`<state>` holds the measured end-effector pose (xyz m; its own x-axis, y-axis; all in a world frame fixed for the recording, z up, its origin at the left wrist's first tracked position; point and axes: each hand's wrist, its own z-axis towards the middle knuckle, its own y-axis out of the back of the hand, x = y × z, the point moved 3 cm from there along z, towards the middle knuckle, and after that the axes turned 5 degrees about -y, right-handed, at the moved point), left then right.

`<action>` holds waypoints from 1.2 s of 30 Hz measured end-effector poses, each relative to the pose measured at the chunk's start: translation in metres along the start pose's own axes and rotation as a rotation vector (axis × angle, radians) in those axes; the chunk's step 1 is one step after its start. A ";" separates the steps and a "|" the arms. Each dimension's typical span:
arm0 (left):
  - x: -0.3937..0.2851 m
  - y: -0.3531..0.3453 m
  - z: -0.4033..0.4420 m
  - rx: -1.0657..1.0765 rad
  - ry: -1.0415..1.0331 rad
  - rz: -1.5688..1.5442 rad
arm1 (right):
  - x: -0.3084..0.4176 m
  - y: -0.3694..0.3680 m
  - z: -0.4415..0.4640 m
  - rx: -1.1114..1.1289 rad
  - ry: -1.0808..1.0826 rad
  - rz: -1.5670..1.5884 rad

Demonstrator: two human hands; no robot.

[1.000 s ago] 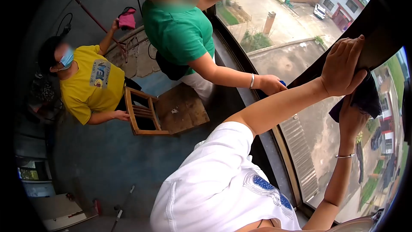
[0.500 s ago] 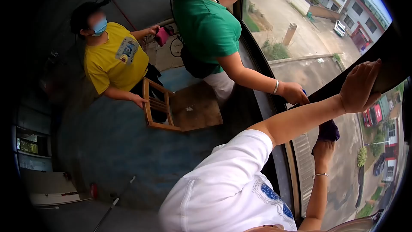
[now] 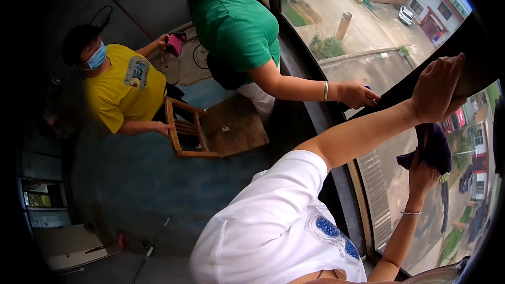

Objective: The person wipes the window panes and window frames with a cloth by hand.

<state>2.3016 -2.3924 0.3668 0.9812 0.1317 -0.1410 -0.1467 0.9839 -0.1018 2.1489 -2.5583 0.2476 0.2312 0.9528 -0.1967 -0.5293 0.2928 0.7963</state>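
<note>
My left hand [image 3: 437, 85] rests against the dark window frame [image 3: 473, 47], with its fingers stretched out and the thumb apart. Below it in the view, my right hand [image 3: 422, 174] holds a dark purple cloth [image 3: 435, 150] against the window glass. The cloth is bunched over the fingers, and one corner sticks out to the left. A bracelet circles my right wrist.
A person in a green shirt [image 3: 236, 31] stands at the window, one hand near the frame. Another person in a yellow shirt [image 3: 131, 84] holds a wooden chair [image 3: 234, 129] and a pink cloth [image 3: 174, 45]. A pole [image 3: 150, 251] lies low left.
My right hand and the cloth went down the glass, then came back up and right. My left hand stays on the frame. The co-worker's hand on the window sill side remains near the frame.
</note>
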 end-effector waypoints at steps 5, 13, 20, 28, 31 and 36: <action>0.015 -0.008 0.006 0.032 0.003 -0.007 | -0.116 0.119 0.095 -0.315 0.045 -0.390; 0.036 -0.015 0.007 0.020 -0.035 -0.008 | -0.008 0.161 0.155 -0.183 -0.157 -0.578; 0.046 -0.030 0.014 -0.036 -0.112 0.060 | 0.033 -0.032 0.035 0.039 0.069 -0.035; 0.056 -0.035 0.032 -0.151 -0.186 0.135 | 0.025 -0.080 -0.016 0.342 0.153 -0.071; 0.048 -0.054 0.027 -0.142 -0.222 0.160 | -0.006 -0.020 0.021 0.008 0.126 -0.094; 0.040 -0.073 0.031 -0.089 -0.205 0.170 | -0.095 0.158 0.156 -0.250 -0.123 -0.257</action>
<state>2.3552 -2.4553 0.3992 0.9450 0.3248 0.0376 -0.3133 0.9323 -0.1808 2.1712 -2.6151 0.4812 0.4702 0.8337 -0.2896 -0.6207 0.5456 0.5630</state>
